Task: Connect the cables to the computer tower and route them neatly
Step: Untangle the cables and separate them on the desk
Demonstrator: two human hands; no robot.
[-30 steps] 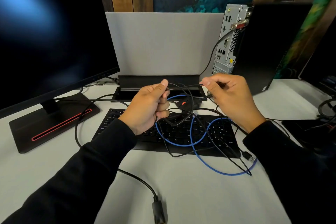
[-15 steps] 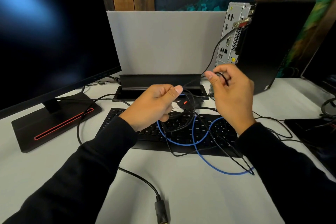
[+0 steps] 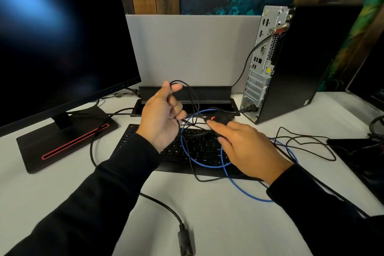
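Cables gathered above the keyboard, tower standing at the right

Cables lie mixed on the white table [image 3: 207, 214] in the head view, most of them over the black keyboard [image 3: 187, 149]. The left hand [image 3: 164, 114] is lifted above the keyboard's left part, with its fingers curled; the thumb and first finger pinch a thin black cable [image 3: 192, 95], which makes a loop upward and then falls down to the tangle. The right hand [image 3: 247, 147] is lower, over the keyboard's right part, with the fingers nearly straight and stretched toward the black mouse [image 3: 221, 118], which has a red mark. The fingertips are just beside the mouse; I cannot tell if they touch it, and this hand holds nothing.

A blue cable [image 3: 226, 172] makes two big loops, one on the keyboard and one on the table under the right wrist. The computer tower [image 3: 301, 64] stands upright at the back right, with its rear panel turned to the person. One black cable is plugged in near the top of this panel, by a silver and red connector [image 3: 279, 28], and a black power plug [image 3: 251, 108] sits at the bottom.

A dark monitor [image 3: 62, 37] stands at the left on its base with a red line. A thicker black cable with a block-shaped end [image 3: 185, 241] lies on the table near the bottom edge.
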